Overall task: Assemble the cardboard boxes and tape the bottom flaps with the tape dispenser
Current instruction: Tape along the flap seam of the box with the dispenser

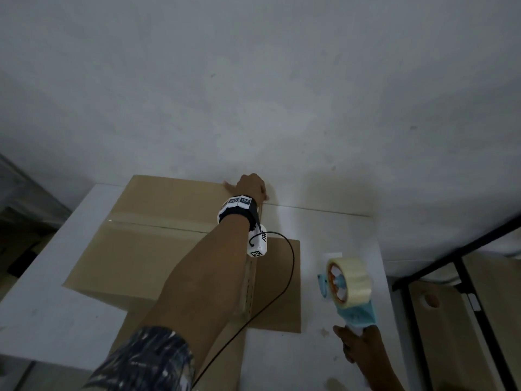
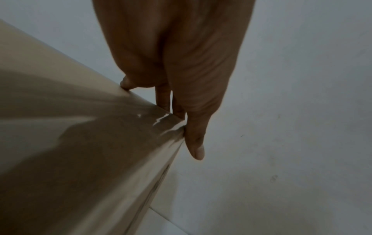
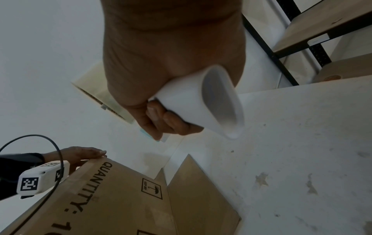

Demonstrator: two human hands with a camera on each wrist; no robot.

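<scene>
A brown cardboard box (image 1: 158, 249) stands on the white table (image 1: 324, 362) with its closed flaps up and a strip of clear tape along the seam. My left hand (image 1: 251, 187) lies on the box's far right corner. In the left wrist view the left hand (image 2: 181, 63) has straight fingers over the far edge of the box (image 2: 80, 151) and its thumb presses shiny tape down the side. My right hand (image 1: 359, 342) grips the white handle of the blue tape dispenser (image 1: 349, 283), held above the table to the right of the box. The right hand (image 3: 161, 71) wraps the dispenser handle (image 3: 193, 103).
A loose cardboard flap (image 1: 279, 292) of the box lies flat on the table toward the dispenser. A white wall (image 1: 253, 80) stands right behind the box. A black-framed rack (image 1: 465, 277) with wooden boards stands to the right of the table. A black cable (image 1: 287, 272) loops from my left wrist.
</scene>
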